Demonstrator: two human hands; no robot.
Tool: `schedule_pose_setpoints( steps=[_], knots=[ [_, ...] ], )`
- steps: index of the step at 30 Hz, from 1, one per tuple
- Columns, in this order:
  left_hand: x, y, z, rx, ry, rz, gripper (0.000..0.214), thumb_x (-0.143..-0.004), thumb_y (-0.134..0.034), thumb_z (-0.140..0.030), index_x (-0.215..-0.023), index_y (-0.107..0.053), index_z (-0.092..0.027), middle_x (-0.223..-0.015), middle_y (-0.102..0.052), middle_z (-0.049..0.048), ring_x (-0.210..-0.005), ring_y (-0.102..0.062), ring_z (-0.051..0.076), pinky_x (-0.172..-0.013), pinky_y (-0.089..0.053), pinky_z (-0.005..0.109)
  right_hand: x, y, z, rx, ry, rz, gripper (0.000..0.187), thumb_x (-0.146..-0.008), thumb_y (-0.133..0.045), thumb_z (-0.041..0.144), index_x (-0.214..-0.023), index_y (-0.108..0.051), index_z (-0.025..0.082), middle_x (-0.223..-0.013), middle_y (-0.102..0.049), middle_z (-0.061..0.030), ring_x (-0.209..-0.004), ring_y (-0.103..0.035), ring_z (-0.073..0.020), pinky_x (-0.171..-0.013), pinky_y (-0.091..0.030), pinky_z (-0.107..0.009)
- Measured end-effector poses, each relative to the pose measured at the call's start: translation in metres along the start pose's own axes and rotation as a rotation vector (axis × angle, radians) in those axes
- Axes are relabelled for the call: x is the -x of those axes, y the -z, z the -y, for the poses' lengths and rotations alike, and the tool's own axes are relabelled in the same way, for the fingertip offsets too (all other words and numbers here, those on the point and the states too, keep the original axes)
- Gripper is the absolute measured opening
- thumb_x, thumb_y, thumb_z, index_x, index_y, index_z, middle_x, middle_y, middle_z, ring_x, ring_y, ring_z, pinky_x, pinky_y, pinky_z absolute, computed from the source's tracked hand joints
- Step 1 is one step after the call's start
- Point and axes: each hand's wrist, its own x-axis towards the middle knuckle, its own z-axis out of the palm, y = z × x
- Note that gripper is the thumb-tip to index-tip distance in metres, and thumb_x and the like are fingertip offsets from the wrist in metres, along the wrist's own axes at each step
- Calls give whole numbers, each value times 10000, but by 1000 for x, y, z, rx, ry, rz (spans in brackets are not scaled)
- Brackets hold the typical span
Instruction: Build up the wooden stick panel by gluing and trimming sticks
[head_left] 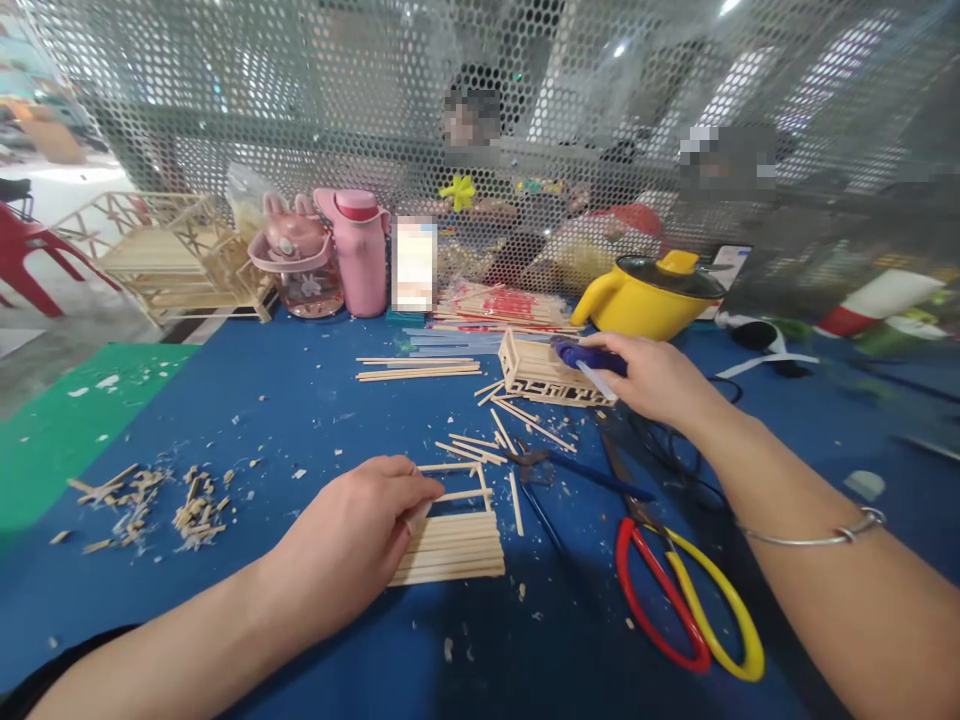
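Observation:
My left hand (367, 520) is closed on the left side of a small panel of wooden sticks (454, 548), which lies on the blue table. Several sticks sit side by side in its near part; its far part is an open frame. My right hand (660, 375) grips a dark blue glue gun (592, 355) with a translucent glue stick (598, 381) jutting from it. The gun is over a small wooden stick model (521, 365); whether they touch, I cannot tell. Pliers (547, 465) and red-and-yellow-handled scissors (667, 570) lie between my arms.
Loose sticks (420, 370) and glue sticks (450, 342) lie farther back. A yellow pot (645, 300), pink bottle (360, 255), clear jar (307, 285) and phone (414, 265) stand before a perforated metal screen (337, 110). Scraps (199, 510) and a larger stick model (172, 255) are left.

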Motion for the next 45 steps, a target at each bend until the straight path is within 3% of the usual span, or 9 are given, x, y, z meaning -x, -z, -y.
schedule_pose_setpoints(
  steps=[5,9,13,16,21,36,40,45],
  knots=[
    [-4,0,1,25,10,-2,414,-789,-434,-17,-1045,-676,-235,-931,-660,17,-887,-623,175,-772,-494,271,-3,0,1,44,-17,28,488,-863,-516,369,-1312,-527,177,-1084,-697,-165,-932,-660,-324,-716,-496,-403],
    [-7,0,1,54,-6,8,327,-866,-431,-92,-1009,-692,-228,-898,-672,18,-844,-627,171,-744,-487,268,18,24,18,98,-78,-26,615,-825,-520,207,-1407,-376,66,-1233,-595,-257,-1068,-592,-385,-826,-480,-486],
    [-9,-1,1,75,-2,30,308,-873,-443,-97,-980,-701,-229,-897,-682,10,-830,-628,162,-738,-474,259,65,48,65,45,-38,-278,564,-836,-550,240,-1351,-435,44,-1259,-580,-234,-1153,-537,-371,-960,-442,-504],
    [-9,-2,2,71,10,62,312,-845,-466,-76,-972,-703,-234,-892,-687,-2,-823,-630,157,-732,-466,248,100,46,107,-162,38,-446,413,-851,-570,237,-1252,-526,153,-1184,-632,-143,-1127,-570,-279,-982,-453,-434],
    [-8,-2,-1,29,64,63,289,-851,-473,-113,-970,-705,-239,-914,-703,-15,-830,-641,158,-732,-463,245,125,24,140,-436,102,-280,332,-852,-582,199,-1181,-550,166,-1113,-651,-109,-1095,-586,-223,-943,-483,-380],
    [-10,-2,-6,-45,4,88,334,-812,-436,-97,-927,-719,-233,-884,-711,1,-813,-646,173,-737,-498,272,122,19,139,-499,65,-230,269,-865,-561,207,-1134,-560,218,-1066,-678,-74,-1036,-627,-213,-885,-525,-379],
    [-4,5,-2,-61,-31,1,394,-803,-414,-97,-1057,-690,-218,-997,-705,24,-932,-634,191,-831,-503,303,122,23,135,-479,81,-225,284,-866,-558,211,-1147,-551,246,-1071,-680,-68,-1037,-632,-233,-877,-532,-412],
    [23,22,21,-58,58,-339,332,-896,-457,-266,-1194,-584,-194,-1142,-645,55,-1049,-589,201,-906,-477,323,112,35,145,-443,164,-263,321,-859,-566,267,-1179,-541,292,-1080,-691,-48,-1018,-646,-245,-897,-532,-423]
  ],
)
